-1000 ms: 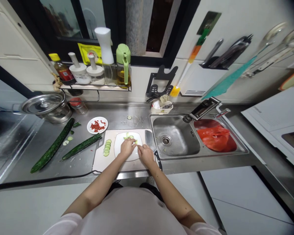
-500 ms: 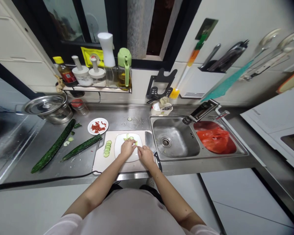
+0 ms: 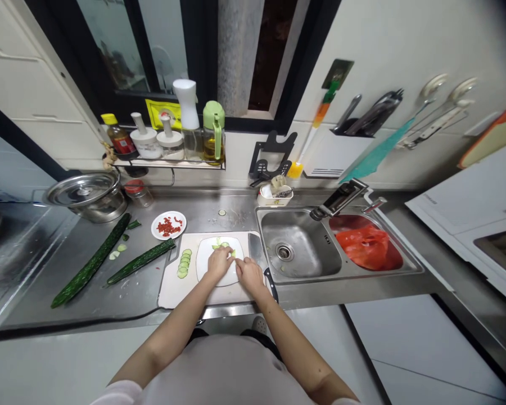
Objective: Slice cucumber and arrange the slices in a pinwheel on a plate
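Note:
Over the white plate (image 3: 203, 263), my left hand (image 3: 220, 262) pinches a small pale-green cucumber slice (image 3: 233, 254). From the other side, the closed fingertips of my right hand (image 3: 249, 273) meet it; they partly hide the slice. More cucumber pieces (image 3: 220, 242) lie at the plate's far side, partly behind my left hand. Under the plate is a light cutting board (image 3: 172, 289), with a row of overlapping cucumber slices (image 3: 184, 263) on its left. A knife (image 3: 255, 247) rests along the board's right edge, its black handle beside my right wrist.
Left of the board lie a cut cucumber (image 3: 141, 262) and a long whole cucumber (image 3: 91, 263). A small plate of red bits (image 3: 183, 228) stands behind them, near a lidded steel pot (image 3: 103, 205). The sink (image 3: 301, 239) is on the right, with a red bag (image 3: 362, 247) in its second basin.
The whole scene sits slightly lower in view as the head tilts up. Both hands stay over the plate at the same slice, with only slight finger movement.

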Available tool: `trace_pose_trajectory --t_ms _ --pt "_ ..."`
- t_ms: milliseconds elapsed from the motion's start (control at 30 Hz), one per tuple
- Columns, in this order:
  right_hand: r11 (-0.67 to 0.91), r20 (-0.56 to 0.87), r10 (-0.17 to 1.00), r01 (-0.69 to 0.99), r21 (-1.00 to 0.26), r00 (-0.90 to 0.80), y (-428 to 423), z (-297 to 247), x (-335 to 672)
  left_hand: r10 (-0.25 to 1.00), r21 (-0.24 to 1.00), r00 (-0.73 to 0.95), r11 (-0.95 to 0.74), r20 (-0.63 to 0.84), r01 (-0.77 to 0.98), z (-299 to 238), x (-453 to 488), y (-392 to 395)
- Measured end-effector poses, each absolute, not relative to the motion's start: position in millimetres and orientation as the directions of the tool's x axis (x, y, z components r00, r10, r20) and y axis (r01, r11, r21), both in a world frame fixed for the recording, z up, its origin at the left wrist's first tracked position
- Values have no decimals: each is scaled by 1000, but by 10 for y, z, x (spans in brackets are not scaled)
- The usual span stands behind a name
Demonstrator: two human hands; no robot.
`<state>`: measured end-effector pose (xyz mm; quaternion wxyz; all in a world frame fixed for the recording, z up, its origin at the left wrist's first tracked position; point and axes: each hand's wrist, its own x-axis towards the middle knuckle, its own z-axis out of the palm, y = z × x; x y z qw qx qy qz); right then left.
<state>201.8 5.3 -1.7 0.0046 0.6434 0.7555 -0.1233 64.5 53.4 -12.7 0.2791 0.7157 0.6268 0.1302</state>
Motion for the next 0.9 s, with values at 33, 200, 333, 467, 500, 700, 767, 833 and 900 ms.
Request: trace_pose_trajectory --t_ms 33,200,333,467,500,700,767,833,900 --pt "138 -162 972 972 -188 -169 53 -11 2021 972 574 172 -50 -160 818 -115 646 527" --pt "60 -122 988 968 -245 -92 14 26 2116 992 664 111 -38 -68 746 -34 515 434" --pt "-23 -92 996 954 -300 -5 -83 13 2246 1000 699 -27 26 -9 715 -4 175 285" --pt "-54 -48 998 929 -367 39 -192 -33 2323 981 692 -191 167 -43 703 -52 -273 93" --pt "-53 -35 998 921 -386 43 -212 -44 2327 974 685 -219 199 -60 701 -71 -377 43" --pt "-8 22 1000 867 -497 22 -225 -87 2264 898 560 -398 432 -190 707 -157 -752 -184" --pt "7 38 999 851 -525 15 -201 -99 2228 878 506 -426 475 -218 719 -166 -780 -210" --pt "23 51 999 837 -547 6 -174 -111 2194 870 460 -436 492 -229 740 -170 -777 -216" --pt "42 63 998 827 -561 -8 -150 -124 2165 871 417 -436 491 -226 765 -177 -758 -213"
